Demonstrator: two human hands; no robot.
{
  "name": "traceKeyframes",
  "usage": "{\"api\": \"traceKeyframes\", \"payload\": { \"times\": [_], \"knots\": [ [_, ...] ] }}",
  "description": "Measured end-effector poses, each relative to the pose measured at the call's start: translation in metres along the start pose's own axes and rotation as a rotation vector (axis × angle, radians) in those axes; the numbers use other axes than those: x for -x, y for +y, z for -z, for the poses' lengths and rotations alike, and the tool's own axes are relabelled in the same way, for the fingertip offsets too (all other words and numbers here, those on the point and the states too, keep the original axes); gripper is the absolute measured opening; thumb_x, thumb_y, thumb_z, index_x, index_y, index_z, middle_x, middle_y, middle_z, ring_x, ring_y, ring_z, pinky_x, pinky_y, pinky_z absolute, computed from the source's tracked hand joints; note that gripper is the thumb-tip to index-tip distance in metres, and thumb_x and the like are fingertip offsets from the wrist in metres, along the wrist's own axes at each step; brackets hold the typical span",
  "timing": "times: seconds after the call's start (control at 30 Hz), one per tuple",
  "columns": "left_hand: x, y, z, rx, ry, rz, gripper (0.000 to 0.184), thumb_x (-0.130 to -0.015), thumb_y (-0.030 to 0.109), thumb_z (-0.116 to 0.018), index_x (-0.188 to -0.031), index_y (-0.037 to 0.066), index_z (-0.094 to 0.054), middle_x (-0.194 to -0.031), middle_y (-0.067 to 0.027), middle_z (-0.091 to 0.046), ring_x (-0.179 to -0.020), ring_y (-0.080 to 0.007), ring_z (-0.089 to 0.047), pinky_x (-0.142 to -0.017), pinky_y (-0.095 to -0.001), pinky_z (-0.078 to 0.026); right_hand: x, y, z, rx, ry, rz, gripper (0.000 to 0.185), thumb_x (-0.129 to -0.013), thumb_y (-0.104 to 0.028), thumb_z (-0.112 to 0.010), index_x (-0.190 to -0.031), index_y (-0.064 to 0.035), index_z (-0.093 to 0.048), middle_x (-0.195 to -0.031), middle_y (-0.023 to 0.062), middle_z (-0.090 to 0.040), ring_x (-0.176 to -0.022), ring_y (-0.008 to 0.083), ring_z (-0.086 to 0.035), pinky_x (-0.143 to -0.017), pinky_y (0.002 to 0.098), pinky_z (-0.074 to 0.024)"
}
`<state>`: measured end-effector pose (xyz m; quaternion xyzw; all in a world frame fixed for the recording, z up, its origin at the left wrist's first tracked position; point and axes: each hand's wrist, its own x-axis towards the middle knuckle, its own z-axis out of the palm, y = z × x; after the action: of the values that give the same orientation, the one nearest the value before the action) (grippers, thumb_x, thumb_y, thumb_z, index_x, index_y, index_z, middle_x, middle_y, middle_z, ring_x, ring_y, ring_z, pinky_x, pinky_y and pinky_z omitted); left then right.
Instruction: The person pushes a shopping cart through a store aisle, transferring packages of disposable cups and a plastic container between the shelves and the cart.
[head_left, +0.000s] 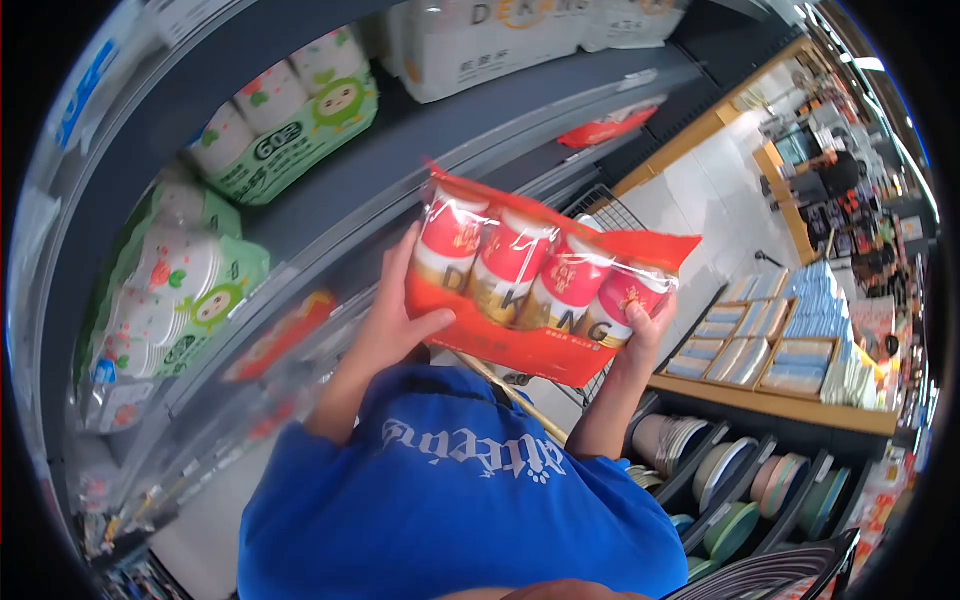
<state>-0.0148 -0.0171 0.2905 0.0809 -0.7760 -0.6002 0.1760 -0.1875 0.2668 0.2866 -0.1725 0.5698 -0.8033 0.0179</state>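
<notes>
A red plastic pack (535, 275) printed DEKANG, with several red and gold rolls or cups showing through it, is held up in front of my chest. My left hand (400, 315) grips its left end, thumb across the front. At the right end my right hand (650, 330) pinches the lower corner with the thumb on the front. The pack tilts down to the right. Behind it runs a dark shelf (420, 135) with green packs of paper cups (290, 120) and a white DEKANG pack (490, 45).
Part of a wire cart (600, 210) shows behind the pack. Lower right are racks of bowls (725, 470) under a wooden display of folded goods (760, 340). A person in dark clothes (835, 175) stands farther up the aisle (680, 180).
</notes>
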Motion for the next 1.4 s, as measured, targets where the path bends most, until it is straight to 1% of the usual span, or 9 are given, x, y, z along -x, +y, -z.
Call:
{"api": "traceKeyframes", "payload": {
  "times": [0.07, 0.1, 0.17, 0.27, 0.37, 0.67, 1.0, 1.2, 1.4],
  "knots": [
    [-0.005, 0.002, -0.011, 0.093, -0.087, 0.125, 0.106, -0.078, 0.009, -0.078, -0.159, 0.006, -0.010, -0.158, -0.0157, -0.029, -0.145, -0.0262, -0.033, -0.118, -0.0395, -0.028, 0.002, 0.000, 0.012, -0.091, 0.101, -0.042, 0.092, -0.070, -0.035, -0.088, -0.139, 0.0043, -0.042, -0.126, 0.0159, -0.059, -0.111, 0.0240, -0.064, -0.095, 0.0358, -0.0524],
    [-0.006, 0.003, -0.014, 0.170, -0.114, 0.171, 0.104, -0.078, 0.009, -0.077, -0.159, 0.006, -0.011, -0.157, -0.0162, -0.031, -0.143, -0.0258, -0.035, -0.118, -0.0393, -0.029, 0.004, 0.000, 0.018, -0.139, 0.153, -0.065, 0.089, -0.072, -0.032, -0.087, -0.140, 0.0043, -0.041, -0.127, 0.0161, -0.059, -0.111, 0.0237, -0.064, -0.095, 0.0355, -0.0530],
    [-0.009, 0.004, -0.018, 0.318, -0.169, 0.279, 0.102, -0.079, 0.008, -0.077, -0.158, 0.005, -0.013, -0.156, -0.0172, -0.033, -0.141, -0.0250, -0.039, -0.117, -0.0390, -0.030, 0.006, 0.001, 0.029, -0.234, 0.201, -0.067, 0.057, -0.088, -0.022, -0.071, -0.133, 0.0014, -0.048, -0.122, 0.0157, -0.064, -0.105, 0.0227, -0.068, -0.089, 0.0372, -0.0573],
    [-0.012, -0.017, -0.026, 0.253, -0.231, 0.212, 0.095, -0.079, 0.009, -0.080, -0.155, 0.002, -0.022, -0.149, -0.0168, -0.040, -0.135, -0.0241, -0.045, -0.111, -0.0381, -0.039, 0.018, 0.012, 0.041, -0.498, 0.444, -0.311, 0.050, -0.095, -0.015, -0.064, -0.139, -0.0011, -0.044, -0.125, 0.0143, -0.061, -0.109, 0.0215, -0.066, -0.091, 0.0380, -0.0577],
    [-0.012, -0.019, -0.030, 0.397, -0.225, 0.354, 0.088, -0.079, 0.007, -0.078, -0.152, 0.002, -0.028, -0.146, -0.0159, -0.044, -0.132, -0.0237, -0.048, -0.109, -0.0372, -0.041, 0.031, 0.023, 0.047, -0.711, 0.361, -0.455, 0.042, -0.101, -0.024, -0.058, -0.135, -0.0010, -0.049, -0.124, 0.0169, -0.063, -0.110, 0.0245, -0.066, -0.091, 0.0394, -0.0580],
    [-0.014, -0.021, -0.042, 0.601, -0.087, 0.457, 0.077, -0.080, 0.005, -0.075, -0.145, -0.001, -0.035, -0.137, -0.0160, -0.051, -0.128, -0.0245, -0.053, -0.106, -0.0381, -0.045, 0.045, 0.041, 0.057, -0.936, 0.378, -0.494, 0.045, -0.102, -0.032, -0.053, -0.134, -0.0014, -0.051, -0.128, 0.0180, -0.062, -0.115, 0.0314, -0.063, -0.097, 0.0506, -0.0535],
    [-0.022, -0.015, -0.039, 0.632, -0.001, 0.466, 0.068, -0.084, 0.003, -0.072, -0.142, 0.000, -0.037, -0.136, -0.0174, -0.050, -0.125, -0.0245, -0.055, -0.102, -0.0384, -0.049, 0.078, 0.074, 0.062, -0.728, 0.226, -0.565, 0.054, -0.100, -0.035, -0.058, -0.140, -0.0009, -0.046, -0.136, 0.0153, -0.058, -0.122, 0.0271, -0.060, -0.101, 0.0423, -0.0517],
    [-0.016, -0.009, -0.039, 0.509, -0.038, 0.428, 0.072, -0.085, 0.007, -0.071, -0.145, -0.001, -0.034, -0.140, -0.0186, -0.048, -0.129, -0.0255, -0.052, -0.106, -0.0377, -0.045, 0.092, 0.084, 0.071, -0.684, 0.229, -0.610, 0.055, -0.100, -0.035, -0.060, -0.140, 0.0000, -0.046, -0.136, 0.0160, -0.058, -0.122, 0.0263, -0.060, -0.102, 0.0414, -0.0517],
    [-0.015, -0.011, -0.040, 0.447, -0.163, 0.335, 0.079, -0.086, 0.011, -0.070, -0.150, -0.001, -0.027, -0.150, -0.0182, -0.037, -0.141, -0.0259, -0.037, -0.116, -0.0393, -0.032, 0.093, 0.076, 0.073, -0.730, 0.274, -0.592, 0.061, -0.101, -0.042, -0.055, -0.144, -0.0018, -0.042, -0.140, 0.0182, -0.055, -0.125, 0.0302, -0.058, -0.103, 0.0448, -0.0512]
  ]
}}
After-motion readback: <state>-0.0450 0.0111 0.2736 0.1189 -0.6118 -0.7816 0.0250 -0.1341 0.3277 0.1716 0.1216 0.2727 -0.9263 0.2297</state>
